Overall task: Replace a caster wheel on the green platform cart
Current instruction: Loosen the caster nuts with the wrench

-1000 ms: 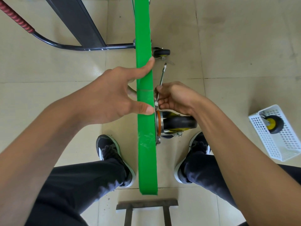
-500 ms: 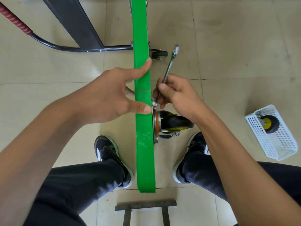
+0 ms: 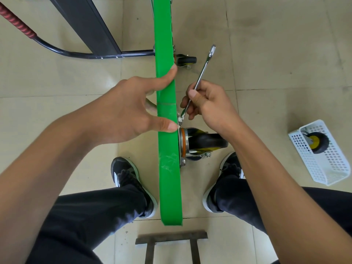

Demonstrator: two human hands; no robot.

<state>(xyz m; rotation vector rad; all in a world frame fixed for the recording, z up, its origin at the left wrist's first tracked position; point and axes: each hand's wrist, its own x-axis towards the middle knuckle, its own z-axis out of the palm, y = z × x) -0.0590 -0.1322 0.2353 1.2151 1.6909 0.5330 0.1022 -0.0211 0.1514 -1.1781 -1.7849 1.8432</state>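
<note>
My right hand (image 3: 211, 105) pinches the spanner (image 3: 200, 80), whose handle has swung from twelve o'clock a second ago round to one o'clock, its lower jaw seated on the bolt (image 3: 180, 119) at the caster's mounting plate; I judge that stroke is turning the fastener. My left hand (image 3: 131, 109) has not moved, thumb and forefinger spread across the edge of the green platform cart (image 3: 167, 149), which stands on its side between my feet. I count two casters on the cart, the near caster (image 3: 203, 143) and the far caster (image 3: 185, 60) at twelve o'clock, plus one loose wheel (image 3: 317, 142) in the white basket (image 3: 331, 166) at three o'clock.
</note>
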